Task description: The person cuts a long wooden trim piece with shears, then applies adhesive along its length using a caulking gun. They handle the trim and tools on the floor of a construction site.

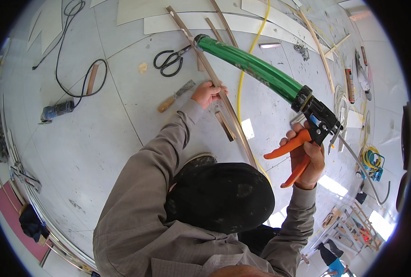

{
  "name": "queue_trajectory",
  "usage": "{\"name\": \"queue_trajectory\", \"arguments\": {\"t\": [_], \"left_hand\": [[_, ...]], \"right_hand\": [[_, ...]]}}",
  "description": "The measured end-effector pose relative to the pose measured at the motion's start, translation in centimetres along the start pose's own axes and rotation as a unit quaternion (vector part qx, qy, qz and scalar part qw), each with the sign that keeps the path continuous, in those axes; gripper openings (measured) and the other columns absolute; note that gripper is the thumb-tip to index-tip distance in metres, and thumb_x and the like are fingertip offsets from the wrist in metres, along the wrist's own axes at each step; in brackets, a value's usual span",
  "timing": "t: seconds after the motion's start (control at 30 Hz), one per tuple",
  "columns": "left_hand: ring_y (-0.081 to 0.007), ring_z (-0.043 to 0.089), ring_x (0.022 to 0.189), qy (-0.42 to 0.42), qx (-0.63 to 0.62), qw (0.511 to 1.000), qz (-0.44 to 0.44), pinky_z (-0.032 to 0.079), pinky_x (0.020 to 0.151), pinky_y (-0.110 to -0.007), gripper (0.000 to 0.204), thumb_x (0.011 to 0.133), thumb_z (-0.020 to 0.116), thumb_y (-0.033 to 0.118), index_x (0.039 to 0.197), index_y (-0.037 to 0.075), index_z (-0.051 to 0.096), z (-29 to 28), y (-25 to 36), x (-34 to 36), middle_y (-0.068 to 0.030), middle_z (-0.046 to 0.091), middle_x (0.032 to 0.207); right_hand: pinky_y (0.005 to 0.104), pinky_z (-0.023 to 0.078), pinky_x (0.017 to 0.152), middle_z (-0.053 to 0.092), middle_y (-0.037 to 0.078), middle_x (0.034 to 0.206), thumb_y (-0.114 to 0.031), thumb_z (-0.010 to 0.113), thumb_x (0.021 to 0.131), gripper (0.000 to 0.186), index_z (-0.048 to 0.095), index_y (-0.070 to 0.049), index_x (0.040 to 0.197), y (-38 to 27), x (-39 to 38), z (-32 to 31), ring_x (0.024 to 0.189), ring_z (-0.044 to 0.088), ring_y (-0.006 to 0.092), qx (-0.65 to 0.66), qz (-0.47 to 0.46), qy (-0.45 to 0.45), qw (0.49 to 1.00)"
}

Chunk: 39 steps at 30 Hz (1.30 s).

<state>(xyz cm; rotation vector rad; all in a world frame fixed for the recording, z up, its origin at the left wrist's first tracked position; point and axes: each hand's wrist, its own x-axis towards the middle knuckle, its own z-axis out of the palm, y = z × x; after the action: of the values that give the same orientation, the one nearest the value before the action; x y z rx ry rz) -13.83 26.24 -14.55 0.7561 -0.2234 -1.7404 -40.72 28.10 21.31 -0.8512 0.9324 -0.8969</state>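
My left hand [207, 93] is closed around a long brown trim strip [231, 108] that slants from the far middle back toward my knee. White paste dots the strip's far end. In my right hand [313, 161] is a caulking gun [251, 67] with a green barrel, black fittings and orange handles. My fingers wrap its handles, and the barrel points far left, its front end over the strip. Left of the strip lie black-handled scissors [171, 62] and a putty knife [177, 96] with a wooden handle. A short brown trim piece [225, 126] rests just right of my left hand.
A yellow hose [241, 87] runs along the floor right of the strip. A corded blue power tool [57, 111] lies at left. White panels [187, 22] and wooden strips [316, 39] lie at the far side. Another person [333, 261] is at the lower right.
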Motion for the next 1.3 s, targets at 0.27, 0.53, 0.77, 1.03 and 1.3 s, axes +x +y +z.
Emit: {"name": "queue_trajectory", "arguments": {"t": [0.27, 0.53, 0.77, 1.03, 1.3], "left_hand": [[-0.0328, 0.067, 0.124, -0.017, -0.025, 1.0, 0.002, 0.054, 0.106, -0.049, 0.033, 0.104, 0.058, 0.005, 0.137, 0.001, 0.056, -0.5, -0.2, 0.1, -0.0152, 0.07, 0.128], [-0.0326, 0.066, 0.125, -0.024, -0.027, 0.999, -0.01, 0.054, 0.108, -0.048, 0.031, 0.102, 0.059, 0.001, 0.133, 0.002, 0.06, -0.7, 0.3, -0.1, -0.0138, 0.07, 0.127], [-0.0304, 0.065, 0.126, -0.059, -0.018, 0.998, -0.005, 0.052, 0.111, -0.046, 0.028, 0.101, 0.058, -0.002, 0.129, 0.0, 0.061, -0.9, 1.2, 0.1, -0.0147, 0.069, 0.126], [-0.0273, 0.067, 0.121, -0.042, 0.021, 0.999, -0.008, 0.054, 0.107, -0.044, 0.026, 0.1, 0.058, -0.002, 0.125, 0.0, 0.062, -0.1, 1.5, -0.3, -0.0143, 0.071, 0.124], [-0.0211, 0.069, 0.109, 0.008, 0.035, 0.999, -0.016, 0.057, 0.099, -0.043, 0.026, 0.096, 0.065, -0.002, 0.121, 0.005, 0.064, -1.5, 1.2, 0.2, -0.0071, 0.072, 0.117]], "right_hand": [[0.0639, 0.056, 0.103, 0.066, 0.017, 0.127, -0.009, 0.058, 0.092, 0.056, 0.05, 0.001, 0.146, -2.3, -5.0, -2.2, 0.113, 0.069, 0.0306, -0.023, 0.043, 0.011, 0.999], [0.0556, 0.059, 0.097, 0.066, 0.019, 0.122, -0.012, 0.063, 0.089, 0.059, 0.051, 0.002, 0.145, -2.8, -7.8, -3.7, 0.109, 0.07, 0.0349, -0.046, 0.07, 0.051, 0.995], [0.0523, 0.058, 0.089, 0.068, 0.019, 0.112, -0.013, 0.061, 0.086, 0.055, 0.053, 0.001, 0.139, 0.5, -8.9, -5.0, 0.095, 0.07, 0.0333, 0.017, 0.079, 0.096, 0.992], [0.0522, 0.059, 0.082, 0.066, 0.016, 0.104, -0.011, 0.059, 0.085, 0.051, 0.053, 0.001, 0.134, 0.4, -11.0, -6.4, 0.087, 0.07, 0.0327, 0.019, 0.071, 0.111, 0.991], [0.0523, 0.058, 0.085, 0.061, 0.014, 0.108, -0.013, 0.06, 0.085, 0.056, 0.046, -0.002, 0.139, -0.1, -13.3, -6.3, 0.092, 0.067, 0.0298, -0.001, 0.086, 0.084, 0.993]]}}
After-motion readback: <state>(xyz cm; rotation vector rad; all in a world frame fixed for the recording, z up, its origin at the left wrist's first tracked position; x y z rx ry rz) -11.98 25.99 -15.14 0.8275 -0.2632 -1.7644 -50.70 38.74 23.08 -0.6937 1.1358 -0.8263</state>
